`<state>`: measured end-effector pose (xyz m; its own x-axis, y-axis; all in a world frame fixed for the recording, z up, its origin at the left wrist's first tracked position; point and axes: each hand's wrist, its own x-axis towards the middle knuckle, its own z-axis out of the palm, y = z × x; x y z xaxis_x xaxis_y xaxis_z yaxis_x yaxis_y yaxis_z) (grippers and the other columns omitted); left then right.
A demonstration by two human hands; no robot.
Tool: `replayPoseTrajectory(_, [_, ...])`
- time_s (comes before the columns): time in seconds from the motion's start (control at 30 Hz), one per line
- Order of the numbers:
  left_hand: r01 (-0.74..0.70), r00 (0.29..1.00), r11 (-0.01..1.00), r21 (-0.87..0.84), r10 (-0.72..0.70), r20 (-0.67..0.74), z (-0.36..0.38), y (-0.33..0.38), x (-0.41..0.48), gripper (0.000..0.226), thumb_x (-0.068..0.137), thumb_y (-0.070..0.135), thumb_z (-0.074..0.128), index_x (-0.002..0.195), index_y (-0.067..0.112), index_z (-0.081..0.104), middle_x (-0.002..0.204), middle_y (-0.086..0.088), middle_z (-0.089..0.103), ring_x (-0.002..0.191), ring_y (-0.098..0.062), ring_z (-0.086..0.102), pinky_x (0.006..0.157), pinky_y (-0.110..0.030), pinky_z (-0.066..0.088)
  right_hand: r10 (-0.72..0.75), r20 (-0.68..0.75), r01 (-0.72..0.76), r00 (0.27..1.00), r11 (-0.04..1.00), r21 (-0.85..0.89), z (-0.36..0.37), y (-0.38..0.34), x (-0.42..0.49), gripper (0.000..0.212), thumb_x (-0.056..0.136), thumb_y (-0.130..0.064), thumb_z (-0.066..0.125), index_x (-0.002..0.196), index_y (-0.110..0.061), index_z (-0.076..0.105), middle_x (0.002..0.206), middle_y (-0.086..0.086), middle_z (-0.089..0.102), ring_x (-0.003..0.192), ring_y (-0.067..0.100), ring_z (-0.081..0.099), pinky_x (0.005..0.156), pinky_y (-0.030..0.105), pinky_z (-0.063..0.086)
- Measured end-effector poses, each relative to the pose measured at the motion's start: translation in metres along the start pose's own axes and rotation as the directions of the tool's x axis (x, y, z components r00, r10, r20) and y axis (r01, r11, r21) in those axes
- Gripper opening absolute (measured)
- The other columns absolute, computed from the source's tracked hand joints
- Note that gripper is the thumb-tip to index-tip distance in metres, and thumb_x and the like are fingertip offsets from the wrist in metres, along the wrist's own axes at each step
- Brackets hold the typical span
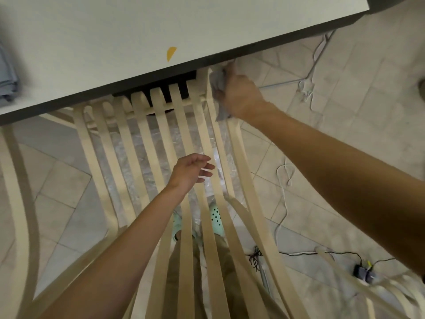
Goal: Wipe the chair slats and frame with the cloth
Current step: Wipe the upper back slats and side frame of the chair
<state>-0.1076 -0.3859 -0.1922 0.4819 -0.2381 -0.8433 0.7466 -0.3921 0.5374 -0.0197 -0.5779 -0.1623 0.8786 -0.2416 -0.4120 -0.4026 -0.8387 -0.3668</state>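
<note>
**Overhead, a cloth at the chair's far right corner**

Both bare arms reach forward and down over the chair (161,116), seen from above. The right arm stretches long across the right side of the view, its wrist bent inward toward the table edge. The left arm comes up the middle, shorter, and ends above the centre of the seat.

The chair is pale wood and its far end is tucked under a white table (115,42) with a dark edge. A yellow mark (171,53) sits on the tabletop, and folded grey fabric (7,74) lies at its left side. Below is a pale tiled floor (345,100) strewn with thin cables (308,88) and a small dark adapter (364,271). Between the slats (140,143) show mint clogs (216,218) and khaki trousers (223,261).

The right hand (241,93) is curled round a bunched grey cloth (218,81) and holds it against the frame (236,139) at the chair's far right corner, just under the table edge. A tail of the cloth hangs down beside the outer rail. The left hand (188,172) holds nothing. Its fingers are loosely spread and slightly bent over the right-of-centre slats, and whether they touch the wood cannot be told.
</note>
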Motion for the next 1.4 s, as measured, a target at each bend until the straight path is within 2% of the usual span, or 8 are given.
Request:
replayPoseTrajectory(0.13, [0.025,0.999,0.999,0.04,-0.026,0.025,0.009,-0.018,-0.008,0.02,0.098,0.011,0.049,0.107,0.009,0.067,0.089,-0.004,0.073,0.072,-0.016,0.068,0.065,-0.027,0.049,0.059,0.016,-0.06,0.998,0.991,0.12,0.022,0.015,-0.061,0.047,0.093,-0.033,0.057,0.129,-0.014,0.032,0.098,0.012,0.062,0.082,0.031,0.065,0.07,0.044,0.057])
replayPoseTrajectory(0.3, [0.087,0.995,0.994,0.068,-0.09,0.052,0.02,-0.045,-0.025,0.019,0.097,0.009,0.047,0.104,0.01,0.066,0.091,-0.006,0.073,0.072,-0.016,0.067,0.06,-0.022,0.048,0.057,0.071,-0.069,0.996,0.98,0.188,0.045,0.035,-0.155,0.04,0.094,-0.03,0.056,0.123,-0.01,0.036,0.088,0.005,0.055,0.069,0.025,0.058,0.053,0.025,0.044])
replayPoseTrajectory(0.57, [0.108,0.985,0.988,0.114,-0.123,0.125,0.034,-0.074,-0.057,0.02,0.097,0.011,0.048,0.101,0.014,0.068,0.095,-0.007,0.075,0.074,-0.016,0.069,0.067,-0.027,0.048,0.083,0.283,-0.175,0.956,0.931,0.321,0.044,0.059,-0.272,0.028,0.094,-0.037,0.055,0.11,-0.025,0.037,0.088,-0.003,0.062,0.072,0.017,0.066,0.063,0.023,0.054])
replayPoseTrajectory(0.73, [0.066,0.975,0.993,-0.1,-0.043,0.218,0.048,-0.057,-0.089,0.031,0.102,0.03,0.041,0.108,0.012,0.066,0.089,-0.005,0.074,0.074,-0.02,0.069,0.064,-0.03,0.055,0.0,0.289,-0.088,0.957,0.953,0.291,0.024,0.058,-0.287,0.021,0.091,-0.028,0.06,0.109,-0.022,0.049,0.089,-0.01,0.058,0.078,0.005,0.06,0.068,0.01,0.044])
replayPoseTrajectory(0.9, [0.038,0.964,0.952,-0.302,0.045,0.261,0.048,-0.051,-0.105,0.028,0.094,0.036,0.053,0.118,0.026,0.063,0.105,-0.004,0.072,0.093,-0.023,0.071,0.071,-0.044,0.06,-0.155,0.23,0.075,0.961,0.943,0.325,0.028,0.027,-0.252,0.057,0.082,-0.02,0.069,0.134,-0.02,0.046,0.115,-0.002,0.044,0.096,0.009,0.051,0.077,0.004,0.04])
replayPoseTrajectory(1.07, [-0.036,0.998,0.939,-0.343,0.051,0.035,0.003,-0.064,-0.08,0.039,0.089,0.01,0.063,0.128,0.011,0.056,0.117,-0.014,0.067,0.101,-0.029,0.068,0.078,-0.047,0.059,-0.251,0.351,0.109,0.902,0.92,0.377,0.029,0.014,-0.202,0.051,0.086,-0.019,0.068,0.135,-0.02,0.053,0.125,0.003,0.056,0.107,0.017,0.058,0.09,0.032,0.052])
replayPoseTrajectory(1.23, [-0.156,0.975,0.974,-0.164,0.125,-0.184,-0.027,-0.071,-0.051,0.037,0.082,-0.001,0.071,0.11,0.013,0.052,0.1,-0.008,0.064,0.088,-0.027,0.067,0.057,-0.032,0.061,0.03,-0.12,0.029,0.992,0.888,0.459,0.022,0.03,-0.138,0.047,0.086,-0.013,0.067,0.13,-0.017,0.052,0.127,0.002,0.048,0.104,0.012,0.053,0.081,0.012,0.044])
replayPoseTrajectory(1.4, [-0.207,0.962,0.923,0.324,0.252,-0.105,-0.029,-0.093,-0.032,0.026,0.073,0.007,0.079,0.085,0.02,0.06,0.081,0.002,0.064,0.073,-0.011,0.06,0.06,-0.016,0.047,0.287,0.084,-0.278,0.954,0.745,0.606,0.063,0.03,-0.102,0.042,0.097,-0.039,0.05,0.127,-0.01,0.045,0.106,0.007,0.062,0.093,0.023,0.062,0.087,0.038,0.052])
